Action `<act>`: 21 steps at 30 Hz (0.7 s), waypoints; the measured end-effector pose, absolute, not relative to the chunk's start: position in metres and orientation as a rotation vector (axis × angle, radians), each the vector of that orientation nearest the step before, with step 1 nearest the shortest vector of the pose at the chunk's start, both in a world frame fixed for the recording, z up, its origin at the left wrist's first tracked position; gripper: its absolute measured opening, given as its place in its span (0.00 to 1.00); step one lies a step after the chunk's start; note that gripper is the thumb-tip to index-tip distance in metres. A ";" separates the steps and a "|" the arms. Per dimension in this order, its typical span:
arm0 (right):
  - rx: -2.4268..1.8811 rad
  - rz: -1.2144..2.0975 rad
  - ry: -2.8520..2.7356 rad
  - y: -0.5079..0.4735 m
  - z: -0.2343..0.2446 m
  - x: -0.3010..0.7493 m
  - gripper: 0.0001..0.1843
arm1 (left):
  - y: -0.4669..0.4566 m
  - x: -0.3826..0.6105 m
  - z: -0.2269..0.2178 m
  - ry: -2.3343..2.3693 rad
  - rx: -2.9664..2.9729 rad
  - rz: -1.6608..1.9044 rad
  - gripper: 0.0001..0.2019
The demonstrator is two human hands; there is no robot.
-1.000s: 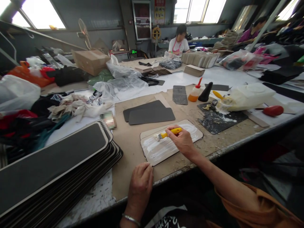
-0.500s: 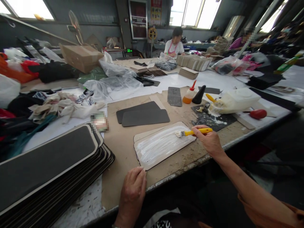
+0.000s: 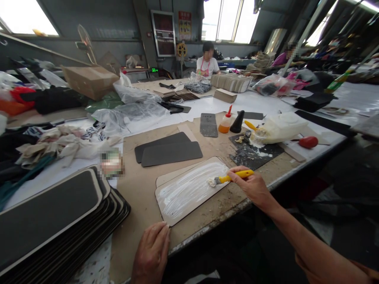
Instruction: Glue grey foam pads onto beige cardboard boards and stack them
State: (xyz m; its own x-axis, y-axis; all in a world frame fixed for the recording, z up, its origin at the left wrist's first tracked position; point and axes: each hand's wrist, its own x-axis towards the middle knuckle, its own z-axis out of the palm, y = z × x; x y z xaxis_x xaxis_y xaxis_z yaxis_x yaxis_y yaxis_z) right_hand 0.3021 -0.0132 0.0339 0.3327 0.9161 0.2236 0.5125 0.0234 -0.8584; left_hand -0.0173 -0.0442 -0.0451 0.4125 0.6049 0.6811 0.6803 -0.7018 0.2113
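Observation:
My right hand (image 3: 252, 186) grips a yellow-handled brush (image 3: 227, 178), its bristles resting on the right part of a tan rounded board (image 3: 189, 190) smeared with white glue. My left hand (image 3: 151, 250) lies flat on the table's near edge, fingertips touching the board's near left corner. A second tan board peeks out beneath the glued one. Two dark grey pads (image 3: 170, 150) lie just beyond it on the brown paper.
A tall stack of black white-edged panels (image 3: 56, 221) fills the near left. A glue-spattered black mat (image 3: 251, 152), an orange glue bottle (image 3: 225, 123), a black cone (image 3: 237, 122) and a bag of white glue (image 3: 280, 128) sit to the right. Another person sits far across the table.
The brush swept from the board's middle to its right end and has come back slightly left. My left hand stayed at the board's near corner. The view shifted left.

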 end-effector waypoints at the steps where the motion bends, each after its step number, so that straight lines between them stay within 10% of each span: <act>1: -1.635 0.499 -1.299 -0.007 0.032 0.306 0.19 | -0.044 -0.018 -0.046 -1.164 -2.564 -1.167 0.09; 21: -1.722 0.402 -1.608 0.023 0.075 0.328 0.24 | -0.047 -0.023 -0.048 -1.285 -2.614 -1.065 0.09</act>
